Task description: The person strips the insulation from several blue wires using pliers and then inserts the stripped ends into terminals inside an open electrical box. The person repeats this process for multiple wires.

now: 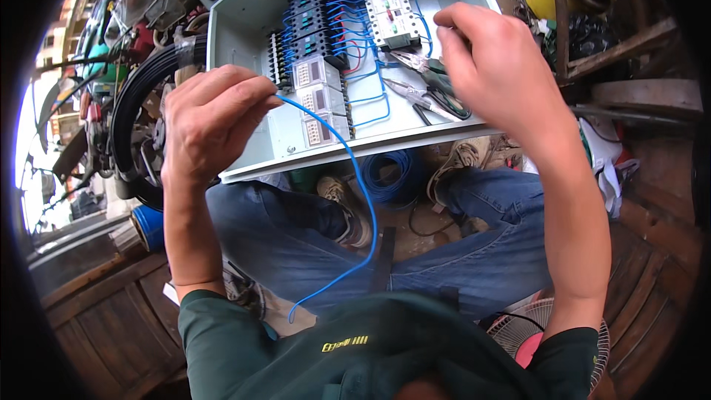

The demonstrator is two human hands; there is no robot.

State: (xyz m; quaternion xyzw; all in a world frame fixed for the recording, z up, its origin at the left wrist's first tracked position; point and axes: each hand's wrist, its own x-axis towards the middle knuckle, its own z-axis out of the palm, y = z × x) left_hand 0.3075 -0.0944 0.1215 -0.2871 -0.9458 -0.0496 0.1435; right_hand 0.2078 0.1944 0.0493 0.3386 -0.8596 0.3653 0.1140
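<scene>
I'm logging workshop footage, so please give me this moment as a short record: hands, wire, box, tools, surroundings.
Left hand: pinches the blue wire
Wire: curves down past the box's near edge to a loose end
Right hand: fingers curled, above the box's right side; whether it holds anything is unclear
Metal box: open, with wired components inside
Tools: pliers lying in the box near the right hand
Surroundings: blue coil below the box; black coil at left

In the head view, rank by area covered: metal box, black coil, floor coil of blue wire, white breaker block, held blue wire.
1. Metal box
2. Black coil
3. White breaker block and floor coil of blue wire: too close to rank
4. Held blue wire
</scene>
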